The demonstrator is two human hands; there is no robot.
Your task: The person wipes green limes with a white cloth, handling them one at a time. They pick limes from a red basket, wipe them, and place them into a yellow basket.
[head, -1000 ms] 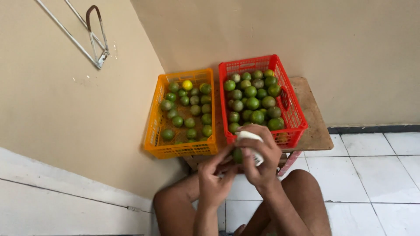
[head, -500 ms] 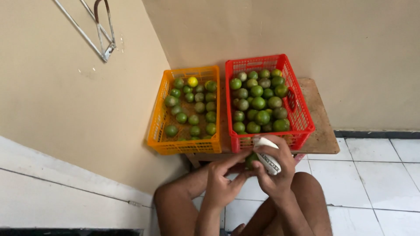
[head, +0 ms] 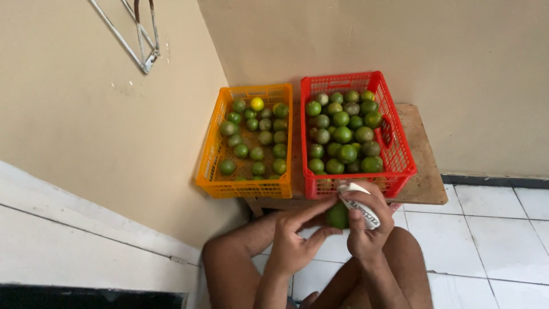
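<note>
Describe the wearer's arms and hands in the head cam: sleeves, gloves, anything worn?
Both arms are bare, with no sleeves in view. The left hand and right hand wear no gloves. No watch, bracelet or ring is visible on wrists or fingers. The bare knees below show no trouser fabric either.

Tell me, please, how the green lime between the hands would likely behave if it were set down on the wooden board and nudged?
The lime looks round and smooth, so it would probably roll easily. The wooden board seems to have no raised edge, so it might roll off onto the tiles. The left hand and right hand pinch it without visible denting, suggesting it is firm.
</note>
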